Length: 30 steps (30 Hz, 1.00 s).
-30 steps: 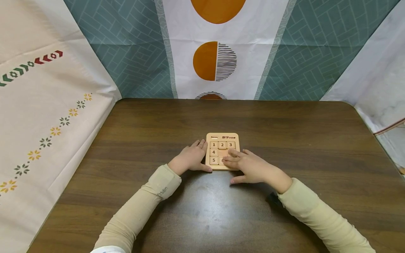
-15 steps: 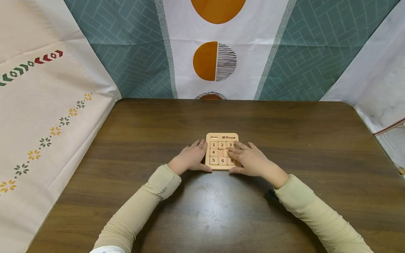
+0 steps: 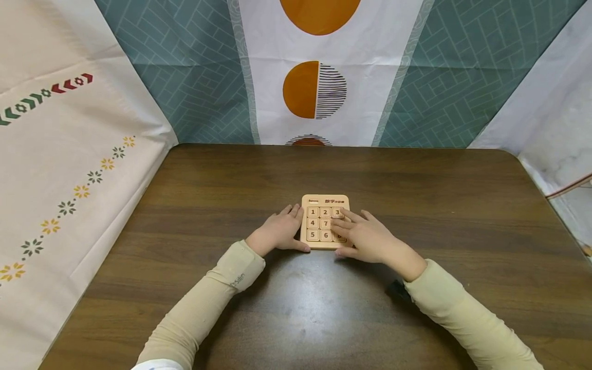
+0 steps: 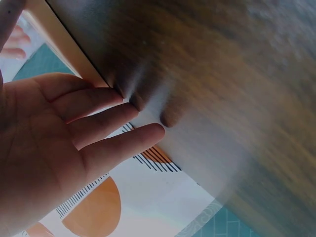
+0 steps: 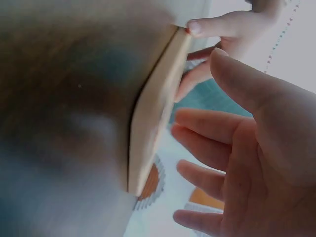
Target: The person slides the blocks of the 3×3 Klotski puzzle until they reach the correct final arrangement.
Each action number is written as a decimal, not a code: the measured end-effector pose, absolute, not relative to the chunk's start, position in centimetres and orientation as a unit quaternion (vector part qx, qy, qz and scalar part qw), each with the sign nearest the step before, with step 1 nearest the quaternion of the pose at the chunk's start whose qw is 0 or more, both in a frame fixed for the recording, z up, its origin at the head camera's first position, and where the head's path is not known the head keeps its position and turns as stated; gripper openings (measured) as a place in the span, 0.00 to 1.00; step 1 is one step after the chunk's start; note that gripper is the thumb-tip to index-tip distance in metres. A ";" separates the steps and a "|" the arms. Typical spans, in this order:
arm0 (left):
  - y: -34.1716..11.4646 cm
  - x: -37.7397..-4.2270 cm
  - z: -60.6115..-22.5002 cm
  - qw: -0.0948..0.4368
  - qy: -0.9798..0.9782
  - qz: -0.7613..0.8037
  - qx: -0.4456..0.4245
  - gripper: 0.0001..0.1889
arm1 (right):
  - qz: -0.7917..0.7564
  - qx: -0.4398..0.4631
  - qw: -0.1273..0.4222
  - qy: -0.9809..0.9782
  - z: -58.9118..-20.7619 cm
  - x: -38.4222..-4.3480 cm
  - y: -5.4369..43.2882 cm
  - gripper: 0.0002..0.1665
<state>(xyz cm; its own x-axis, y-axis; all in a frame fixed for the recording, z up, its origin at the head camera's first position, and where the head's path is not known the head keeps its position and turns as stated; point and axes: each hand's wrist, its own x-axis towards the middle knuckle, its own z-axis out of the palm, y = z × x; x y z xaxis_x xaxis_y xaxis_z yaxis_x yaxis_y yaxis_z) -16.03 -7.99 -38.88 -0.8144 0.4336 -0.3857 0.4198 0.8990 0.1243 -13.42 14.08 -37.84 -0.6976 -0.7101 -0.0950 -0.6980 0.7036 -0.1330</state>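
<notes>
A light wooden number slide puzzle [image 3: 325, 198] lies flat on the table. Tiles 1, 2 and 3 make its top row, 4 and 7 show in the middle row, and 5 and 6 below, with 8 partly covered. My left hand [image 3: 278, 230] rests at the puzzle's left side, straight fingers along the edge and thumb at the near left corner. Over the right-hand tiles lies my right hand [image 3: 373, 240], its extended fingertips beside tile 7 [image 3: 326, 223] and its thumb near the front edge. The right end of the middle row is hidden under these fingers.
The brown wooden table [image 3: 222, 180] extends around the puzzle on all sides. Behind it hangs a green and white patterned cloth [image 3: 361, 97]. A white cloth with flower prints [image 3: 55, 169] hangs along the left side.
My right hand shifted up onto the tiles, then slightly back. Tile 7 slid left from the right of the middle row into the central gap. My left hand stayed in place.
</notes>
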 end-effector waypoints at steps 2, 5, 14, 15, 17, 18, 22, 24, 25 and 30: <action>-8.0 -16.0 -38.8 0.208 0.952 0.017 0.223 0.56 | -0.041 -0.384 0.065 0.920 -37.5 -12.9 14.5 0.33; -8.1 -16.0 -38.8 0.208 0.953 0.016 0.221 0.56 | -0.033 -0.384 0.064 0.921 -37.4 -12.5 14.9 0.32; -8.0 -16.1 -39.1 0.207 0.953 0.017 0.223 0.56 | -0.018 -0.365 0.062 0.929 -38.1 -13.9 15.0 0.35; -8.0 -16.1 -39.1 0.207 0.953 0.017 0.222 0.56 | -0.014 -0.364 0.061 0.929 -38.1 -14.0 15.0 0.35; -8.0 -16.1 -39.1 0.208 0.953 0.017 0.222 0.56 | -0.011 -0.363 0.060 0.930 -38.2 -14.2 14.9 0.35; -7.9 -16.0 -39.1 0.208 0.953 0.017 0.221 0.56 | -0.014 -0.363 0.061 0.930 -38.2 -14.1 14.8 0.36; -7.9 -16.1 -39.1 0.210 0.953 0.013 0.219 0.56 | -0.041 -0.394 0.069 0.916 -38.2 -13.7 14.4 0.38; -7.9 -16.1 -39.0 0.211 0.953 0.012 0.218 0.56 | -0.053 -0.417 0.079 0.904 -38.2 -13.3 14.1 0.38; -7.9 -16.1 -39.0 0.210 0.953 0.012 0.218 0.56 | -0.055 -0.427 0.083 0.899 -38.3 -13.2 14.0 0.38; -7.9 -16.1 -39.0 0.207 0.953 0.012 0.219 0.56 | -0.055 -0.441 0.091 0.891 -38.5 -12.9 13.9 0.37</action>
<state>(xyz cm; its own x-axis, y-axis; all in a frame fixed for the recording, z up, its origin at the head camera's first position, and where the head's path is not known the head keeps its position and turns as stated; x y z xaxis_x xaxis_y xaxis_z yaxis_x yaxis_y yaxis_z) -16.09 -7.89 -39.02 -0.8176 0.4235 -0.3901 0.4134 0.9034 0.1141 -12.85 13.94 -38.48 -0.5951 -0.7956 -0.1131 -0.7756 0.6055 -0.1784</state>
